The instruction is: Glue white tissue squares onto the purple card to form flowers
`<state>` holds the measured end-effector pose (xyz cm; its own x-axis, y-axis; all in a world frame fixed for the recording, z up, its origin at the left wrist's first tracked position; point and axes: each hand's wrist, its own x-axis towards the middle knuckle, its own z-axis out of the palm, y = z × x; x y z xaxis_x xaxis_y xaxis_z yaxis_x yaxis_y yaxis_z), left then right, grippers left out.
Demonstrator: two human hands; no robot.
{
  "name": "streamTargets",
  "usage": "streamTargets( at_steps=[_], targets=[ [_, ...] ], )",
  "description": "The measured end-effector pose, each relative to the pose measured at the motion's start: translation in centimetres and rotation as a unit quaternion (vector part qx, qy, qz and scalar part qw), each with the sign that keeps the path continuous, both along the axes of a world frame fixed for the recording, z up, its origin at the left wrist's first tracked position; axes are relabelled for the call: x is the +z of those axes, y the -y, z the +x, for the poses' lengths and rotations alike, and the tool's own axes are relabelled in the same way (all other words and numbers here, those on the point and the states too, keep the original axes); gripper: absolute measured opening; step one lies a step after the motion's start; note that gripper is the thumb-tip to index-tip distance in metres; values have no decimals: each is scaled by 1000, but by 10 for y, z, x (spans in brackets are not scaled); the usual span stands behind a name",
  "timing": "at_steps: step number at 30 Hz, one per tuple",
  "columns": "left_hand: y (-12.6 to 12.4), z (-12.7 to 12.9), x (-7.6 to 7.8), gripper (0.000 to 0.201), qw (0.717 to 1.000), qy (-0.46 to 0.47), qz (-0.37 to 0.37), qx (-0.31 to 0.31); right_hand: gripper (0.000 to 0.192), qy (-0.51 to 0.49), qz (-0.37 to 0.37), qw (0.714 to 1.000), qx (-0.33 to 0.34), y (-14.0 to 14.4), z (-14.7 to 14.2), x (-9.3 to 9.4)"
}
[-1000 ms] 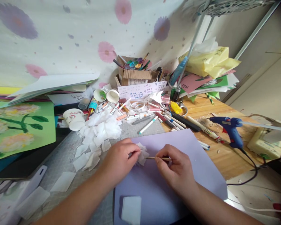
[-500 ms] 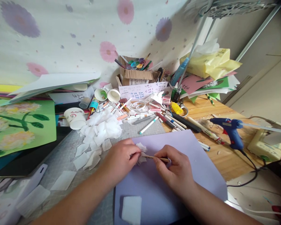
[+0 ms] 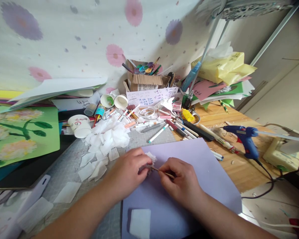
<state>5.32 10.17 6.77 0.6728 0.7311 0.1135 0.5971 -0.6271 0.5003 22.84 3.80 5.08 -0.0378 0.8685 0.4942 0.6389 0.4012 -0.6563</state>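
Over a lilac sheet of paper (image 3: 209, 186) my two hands work close together. My right hand (image 3: 180, 176) pinches a thin wooden stick (image 3: 168, 174), its tip pointing left. The fingers of my left hand (image 3: 132, 169) are curled at that tip, around a small piece of white tissue paper (image 3: 151, 156) that shows above and beside them. How much tissue they hold is partly hidden. A stack of white tissue squares (image 3: 140, 223) lies at the sheet's lower left.
Left of the lilac sheet is a heap of loose tissue pieces (image 3: 112, 136). Pens (image 3: 158, 132) and paper cups (image 3: 79, 125) crowd behind. A blue glue gun (image 3: 246, 137) with a cord lies right. A green flower picture (image 3: 25, 132) is at left.
My right hand has moved slightly left, bringing the stick's tip in against my left fingers. The left fingers have shifted and curled around the tip and tissue.
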Motion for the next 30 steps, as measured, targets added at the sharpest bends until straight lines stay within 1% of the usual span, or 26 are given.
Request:
streamTargets(
  at_steps=[4, 6, 9, 11, 13, 15, 17, 18, 20, 22, 23, 27, 30],
  targets=[
    [0, -2, 2, 19, 999, -28, 14, -21, 14, -45, 21, 998, -45, 2, 4, 5],
    [0, -2, 3, 20, 998, -42, 27, -39, 13, -48, 24, 997, -61, 2, 5, 6],
    [0, -4, 7, 20, 995, -68, 43, -54, 14, -31, 13, 998, -54, 1, 4, 4],
    [-1, -8, 10, 18, 996, -70, 38, -48, 14, -19, 8, 999, -41, 0, 2, 3],
    [-3, -15, 16, 16, 998, -58, 11, -38, 15, -13, 9, 999, -32, 1, 2, 3],
    [-4, -22, 24, 12, 997, -55, -35, -37, 15, -20, 15, 999, -30, 2, 2, 4],
    [-2, -28, 31, 6, 992, -77, -81, -64, 15, -40, 26, 998, -38, 4, 3, 6],
    [1, -29, 34, 7, 987, -97, -96, -84, 14, -50, 32, 997, -46, 4, 4, 6],
    [8, -28, 37, 19, 977, -142, -106, -119, 13, -59, 42, 995, -64, 3, 5, 7],
    [16, -24, 36, 27, 969, -181, -97, -137, 13, -51, 35, 996, -69, 2, 4, 6],
    [21, -22, 34, 28, 967, -193, -89, -143, 12, -44, 26, 997, -65, 1, 4, 5],
    [30, -17, 23, 13, 958, -202, -77, -190, 13, -26, 7, 999, -32, -1, 2, 5],
    [28, -19, 23, 14, 952, -192, -93, -220, 15, -13, 12, 1000, -18, 0, 1, 4]
  ],
)
